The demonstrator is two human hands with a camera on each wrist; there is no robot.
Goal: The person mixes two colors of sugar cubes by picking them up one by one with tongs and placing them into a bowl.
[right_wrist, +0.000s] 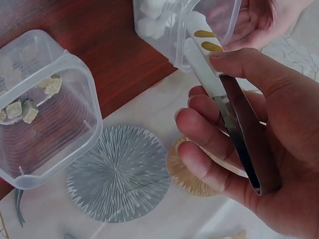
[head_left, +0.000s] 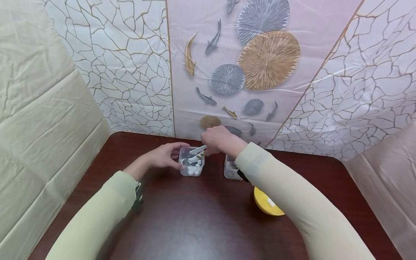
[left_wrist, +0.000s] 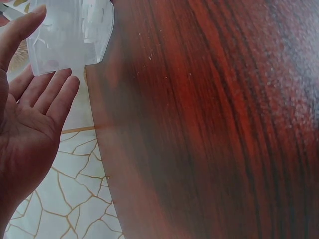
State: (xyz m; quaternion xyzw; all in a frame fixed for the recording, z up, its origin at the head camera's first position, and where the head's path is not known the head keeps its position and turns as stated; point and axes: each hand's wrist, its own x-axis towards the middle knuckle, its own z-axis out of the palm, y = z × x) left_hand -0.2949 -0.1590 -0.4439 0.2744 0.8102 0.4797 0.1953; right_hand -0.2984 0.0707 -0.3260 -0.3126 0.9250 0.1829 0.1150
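Note:
A clear plastic container point(head_left: 191, 171) with several white lumps point(right_wrist: 155, 25) in it stands near the table's back edge. My left hand point(head_left: 162, 156) holds it at the left side, thumb at the front corner and fingers at the back; in the left wrist view the thumb point(left_wrist: 30, 22) lies over its wall. From above, my right hand point(head_left: 219, 140) grips metal tongs point(right_wrist: 244, 129) with white tips that carry gold ovals. These tips reach inside the container, over the white lumps. The tongs' bent end lies against the right palm.
Right of it stands a second clear container point(right_wrist: 75, 64) holding several beige-green cubes point(right_wrist: 30, 112), partly behind my right wrist. A yellow bowl point(head_left: 263, 206) with white pieces sits beneath my right forearm. Patterned cloth point(head_left: 138, 66) rises behind the dark wooden table point(head_left: 190, 229).

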